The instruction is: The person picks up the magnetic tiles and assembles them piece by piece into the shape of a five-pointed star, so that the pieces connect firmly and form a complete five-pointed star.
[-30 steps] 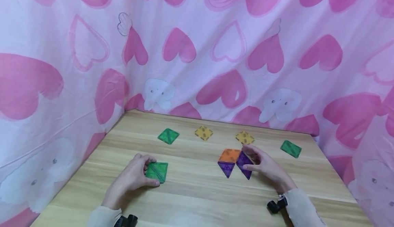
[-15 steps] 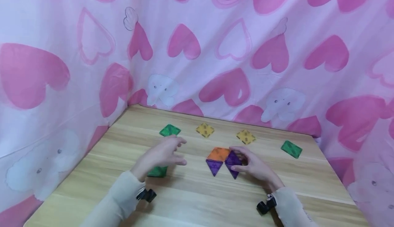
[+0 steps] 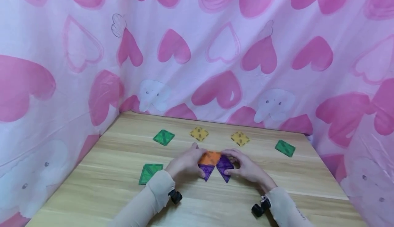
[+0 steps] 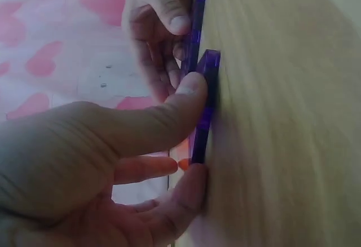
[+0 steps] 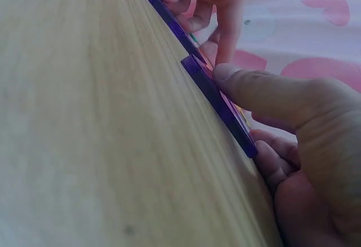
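An orange magnetic tile (image 3: 210, 158) lies flat on the table, with a purple triangular magnetic tile (image 3: 207, 171) along its near edge and a purple diamond of magnetic tiles (image 3: 225, 168) at its right. My left hand (image 3: 188, 162) pinches the left purple triangle between thumb and fingers, its forefinger up by the orange tile. From the other side my right hand (image 3: 248, 167) grips the purple diamond, thumb on the near edge and fingers behind. In the right wrist view the purple edge (image 5: 219, 105) lies close along the wood.
A green tile (image 3: 150, 173) lies left of my left forearm. Farther back are another green tile (image 3: 163, 137), two yellow tiles (image 3: 199, 134) and a green tile (image 3: 285, 148) at right. A pink heart-patterned curtain (image 3: 175, 83) borders the wooden table (image 3: 221, 203).
My left hand has let go of the near-left green tile and moved right to the purple triangle. The joined orange and purple tiles have shifted left with my right hand.
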`<move>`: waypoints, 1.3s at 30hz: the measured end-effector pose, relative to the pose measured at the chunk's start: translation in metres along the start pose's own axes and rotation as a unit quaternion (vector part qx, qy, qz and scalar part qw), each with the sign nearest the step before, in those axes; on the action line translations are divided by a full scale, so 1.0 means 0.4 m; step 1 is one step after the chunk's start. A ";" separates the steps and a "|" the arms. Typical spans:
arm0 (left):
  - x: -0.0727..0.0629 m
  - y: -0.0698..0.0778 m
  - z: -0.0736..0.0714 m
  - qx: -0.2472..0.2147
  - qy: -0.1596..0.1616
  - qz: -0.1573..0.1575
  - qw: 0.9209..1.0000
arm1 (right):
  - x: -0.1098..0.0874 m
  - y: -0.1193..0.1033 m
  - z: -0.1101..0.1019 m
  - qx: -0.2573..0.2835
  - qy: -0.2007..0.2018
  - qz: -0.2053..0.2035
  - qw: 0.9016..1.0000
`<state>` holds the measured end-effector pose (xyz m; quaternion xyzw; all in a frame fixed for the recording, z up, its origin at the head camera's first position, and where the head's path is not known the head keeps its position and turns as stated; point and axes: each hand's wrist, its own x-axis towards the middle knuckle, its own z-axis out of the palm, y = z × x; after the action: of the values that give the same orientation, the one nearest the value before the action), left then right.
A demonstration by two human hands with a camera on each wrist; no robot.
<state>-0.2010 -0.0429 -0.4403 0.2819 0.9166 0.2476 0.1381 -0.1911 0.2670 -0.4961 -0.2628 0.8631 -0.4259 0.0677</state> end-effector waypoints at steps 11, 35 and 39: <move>0.052 0.028 0.002 0.016 -0.043 -0.047 0.998 | -0.004 -0.003 -0.004 0.023 0.042 0.029 0.998; 0.056 0.023 0.021 -0.010 -0.010 -0.045 0.999 | 0.005 -0.043 -0.002 0.008 0.130 0.125 0.984; 0.053 0.018 0.023 -0.023 -0.005 -0.054 0.998 | 0.011 -0.047 -0.001 0.052 0.123 0.125 0.983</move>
<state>-0.2114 -0.0220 -0.4466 0.2296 0.9239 0.2596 0.1621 -0.1877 0.2557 -0.4807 -0.0947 0.8678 -0.4869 0.0277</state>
